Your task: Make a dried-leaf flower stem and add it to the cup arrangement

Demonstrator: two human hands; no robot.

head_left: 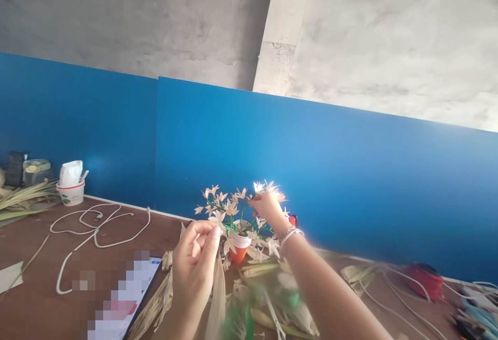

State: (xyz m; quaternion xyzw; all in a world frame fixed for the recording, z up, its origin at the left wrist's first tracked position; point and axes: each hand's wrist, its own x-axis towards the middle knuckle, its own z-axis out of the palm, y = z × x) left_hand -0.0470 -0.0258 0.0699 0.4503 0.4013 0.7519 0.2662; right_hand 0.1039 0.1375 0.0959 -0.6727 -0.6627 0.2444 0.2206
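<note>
Several cream flowers (231, 208) that look made of dried corn husk stand on green stems in a red and white paper cup (239, 251). At the near left of the bunch, my left hand (195, 257) is closed, thumb and forefinger pinched at a pale flower (218, 219). My right hand (268, 209) reaches over the cup into the upper right flowers. Its fingers are pinched together beside a green stem, and what lies between them is hidden. A bracelet (290, 236) circles the right wrist.
Dried husks (218, 303) and a blurred green item (243, 311) lie in front of the cup. Left are a phone (124, 298), a white cable (93, 231) and a white tub (71, 194). A red pouch (426, 280) sits right. A blue partition (330, 174) stands behind.
</note>
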